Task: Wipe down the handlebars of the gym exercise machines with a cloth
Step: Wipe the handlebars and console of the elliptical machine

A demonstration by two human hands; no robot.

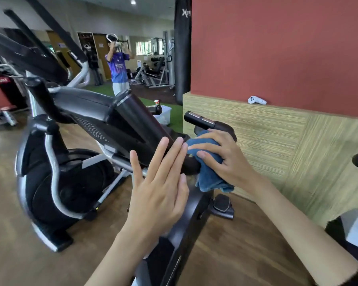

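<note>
A blue cloth (pixel 208 174) is wrapped over the black handlebar (pixel 207 122) of an exercise bike, right of the bike's console (pixel 132 122). My right hand (pixel 225 159) grips the cloth around the bar, fingers curled over it. My left hand (pixel 159 186) is held flat with straight fingers just left of the cloth, its fingertips near the console's lower edge and close to my right fingertips. The bar's end with metal sensor strips sticks out beyond the cloth. A second handlebar end (pixel 155 109) shows behind the console.
An elliptical machine (pixel 56 162) stands at left. A wood-panelled ledge (pixel 277 129) under a red wall carries a white controller (pixel 256 100). A black punching bag (pixel 182 50) hangs ahead. A person in a purple shirt (pixel 118 67) stands on the green turf. A clear tub (pixel 163 114) sits there.
</note>
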